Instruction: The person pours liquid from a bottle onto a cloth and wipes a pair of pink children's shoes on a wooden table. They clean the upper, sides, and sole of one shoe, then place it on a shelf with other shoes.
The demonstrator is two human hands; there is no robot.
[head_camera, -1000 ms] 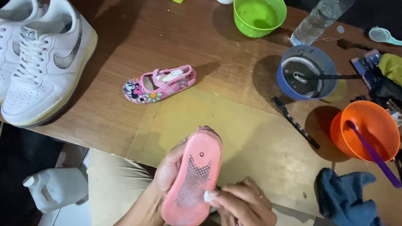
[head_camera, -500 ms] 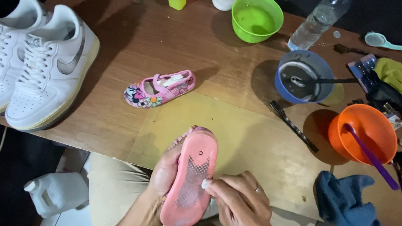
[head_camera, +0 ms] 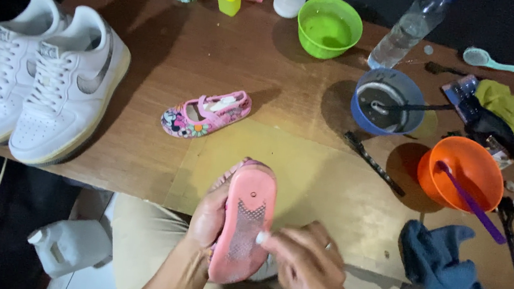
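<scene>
Moved a little along the sole since a second ago: right hand point(head_camera: 305, 266), with its small white bit point(head_camera: 260, 238) now low on the pink shoe point(head_camera: 243, 227), by the dotted patch. Blurred, so likely mid-rub.

Left hand point(head_camera: 210, 218) wrapped round the side of that shoe, fingers pressed on it, sole turned up, just over the near edge of the table point(head_camera: 151, 79) and above the lap. Right fingertips pinching the white bit and pushing it on the sole. Cannot tell what the white bit is made of.

Looks like partway through the cleaning. Sole mostly pink, with a greyish patch in the middle, maybe dirt left or maybe just the tread. Second little shoe point(head_camera: 206, 113) lying right way up further back on the table, not touched. Two big white sneakers point(head_camera: 45, 82) at the left, well apart from the hands.

Green bowl point(head_camera: 329, 27), blue bowl point(head_camera: 389, 102) and orange bowl point(head_camera: 468, 174) off to the right, a purple brush point(head_camera: 469, 202) resting in the orange one. Blue rag point(head_camera: 436, 259) near the right hand.
</scene>
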